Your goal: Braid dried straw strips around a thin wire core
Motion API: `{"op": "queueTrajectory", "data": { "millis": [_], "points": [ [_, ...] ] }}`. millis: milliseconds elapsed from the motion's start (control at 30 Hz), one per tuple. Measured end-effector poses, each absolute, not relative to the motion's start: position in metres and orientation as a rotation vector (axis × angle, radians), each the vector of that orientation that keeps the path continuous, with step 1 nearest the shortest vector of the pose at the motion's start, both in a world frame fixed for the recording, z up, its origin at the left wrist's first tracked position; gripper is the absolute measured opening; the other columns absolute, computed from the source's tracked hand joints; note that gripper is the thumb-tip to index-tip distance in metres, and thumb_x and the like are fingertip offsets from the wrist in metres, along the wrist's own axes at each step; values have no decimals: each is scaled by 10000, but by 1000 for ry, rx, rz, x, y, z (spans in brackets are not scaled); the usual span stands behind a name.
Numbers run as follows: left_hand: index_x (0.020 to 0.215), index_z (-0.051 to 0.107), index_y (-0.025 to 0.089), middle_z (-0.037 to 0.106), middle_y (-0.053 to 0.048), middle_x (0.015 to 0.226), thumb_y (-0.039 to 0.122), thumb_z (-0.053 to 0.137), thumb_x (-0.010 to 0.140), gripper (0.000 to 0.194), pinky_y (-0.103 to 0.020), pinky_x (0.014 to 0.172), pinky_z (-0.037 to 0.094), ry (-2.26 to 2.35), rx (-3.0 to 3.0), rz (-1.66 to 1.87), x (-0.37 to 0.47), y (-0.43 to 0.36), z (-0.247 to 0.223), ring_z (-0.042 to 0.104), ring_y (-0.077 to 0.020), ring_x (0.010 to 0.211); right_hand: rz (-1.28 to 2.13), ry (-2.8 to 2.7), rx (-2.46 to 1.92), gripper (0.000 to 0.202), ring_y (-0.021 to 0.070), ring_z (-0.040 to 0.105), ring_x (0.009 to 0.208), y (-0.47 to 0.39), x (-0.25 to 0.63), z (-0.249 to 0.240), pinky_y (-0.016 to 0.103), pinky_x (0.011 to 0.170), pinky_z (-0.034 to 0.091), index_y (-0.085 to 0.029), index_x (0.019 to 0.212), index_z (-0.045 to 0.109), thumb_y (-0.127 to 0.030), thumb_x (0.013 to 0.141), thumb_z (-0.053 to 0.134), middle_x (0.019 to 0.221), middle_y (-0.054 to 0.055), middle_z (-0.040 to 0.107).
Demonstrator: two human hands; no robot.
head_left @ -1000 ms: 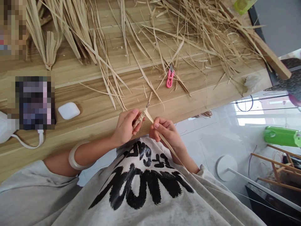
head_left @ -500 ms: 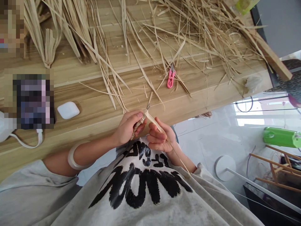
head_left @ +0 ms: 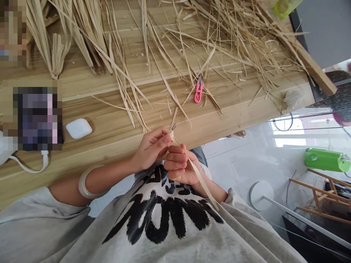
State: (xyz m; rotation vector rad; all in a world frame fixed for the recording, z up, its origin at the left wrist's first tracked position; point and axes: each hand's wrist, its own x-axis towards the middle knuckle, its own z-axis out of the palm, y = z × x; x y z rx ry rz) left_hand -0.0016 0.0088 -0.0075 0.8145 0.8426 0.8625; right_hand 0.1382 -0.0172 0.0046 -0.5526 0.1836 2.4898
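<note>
My left hand (head_left: 152, 146) is closed, thumb and fingers pinching a woven straw piece that is now mostly hidden behind the fingers. A small metal tip (head_left: 173, 127) sticks out beyond the left thumb. A pale, flat straw strip (head_left: 201, 179) runs from that grip through my right hand (head_left: 181, 164), whose curled fingers close on it. The strip's tail hangs past the right wrist toward the shirt. Both hands are close together, just off the table's front edge. Pink thread snips (head_left: 198, 91) lie on the wood beyond them.
Dry straw strips (head_left: 246, 40) are heaped at the table's back right, with leaf bundles (head_left: 57, 54) at back left. A white case (head_left: 79, 128) and a blurred device with a cable (head_left: 44, 160) lie to the left. A green cylinder (head_left: 326, 159) and wooden rack (head_left: 318, 190) stand at right.
My right hand has moved left, closer to my left hand, with its fingers curled tighter. The strip's tail has swung and shows its flat side. The woven piece is now hidden.
</note>
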Motion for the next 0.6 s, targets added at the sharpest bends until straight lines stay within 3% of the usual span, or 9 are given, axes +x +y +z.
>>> {"op": "queueTrajectory", "data": {
  "millis": [100, 200, 300, 400, 467, 600],
  "points": [
    [847, 574, 189, 331, 105, 442, 546, 668, 868, 369, -169, 318, 210, 909, 820, 950, 1, 11, -8, 262, -48, 349, 2518, 234, -469, 590, 67, 172, 508, -24, 141, 0, 173, 442, 226, -206, 594, 353, -424, 614, 901, 529, -95, 222],
    [838, 559, 195, 341, 115, 435, 538, 677, 864, 364, -146, 297, 234, 982, 790, 1021, 1, 14, -10, 275, -43, 330, 2529, 173, -277, 554, 60, 186, 460, -32, 148, -2, 167, 435, 269, -193, 570, 362, -397, 686, 863, 485, -101, 203],
    [852, 565, 192, 384, 116, 436, 527, 682, 865, 356, -134, 295, 263, 1007, 808, 1042, 2, 15, -10, 305, -38, 321, 2424, -9, -226, 394, 64, 230, 438, -36, 153, 0, 179, 452, 311, -206, 599, 479, -350, 760, 809, 462, -96, 281],
    [856, 553, 190, 431, 111, 446, 511, 681, 872, 346, -129, 303, 279, 1017, 864, 1056, 2, 14, -9, 342, -37, 323, 2154, -279, -468, 164, 76, 352, 477, -33, 154, 7, 208, 505, 386, -271, 762, 648, -308, 754, 808, 522, -85, 421],
    [844, 533, 191, 451, 108, 455, 494, 670, 887, 335, -129, 309, 283, 1019, 915, 1074, 3, 13, -8, 358, -36, 326, 1947, -444, -639, 233, 83, 448, 518, -28, 151, 10, 229, 542, 441, -319, 957, 701, -306, 750, 807, 584, -79, 510],
    [813, 480, 200, 469, 106, 446, 428, 622, 938, 297, -136, 333, 301, 1009, 1043, 1122, 2, 11, -9, 380, -39, 330, 1736, -661, -936, 544, 87, 559, 574, -19, 146, 10, 248, 591, 511, -306, 1276, 635, -347, 758, 797, 679, -70, 625]
  ]
}}
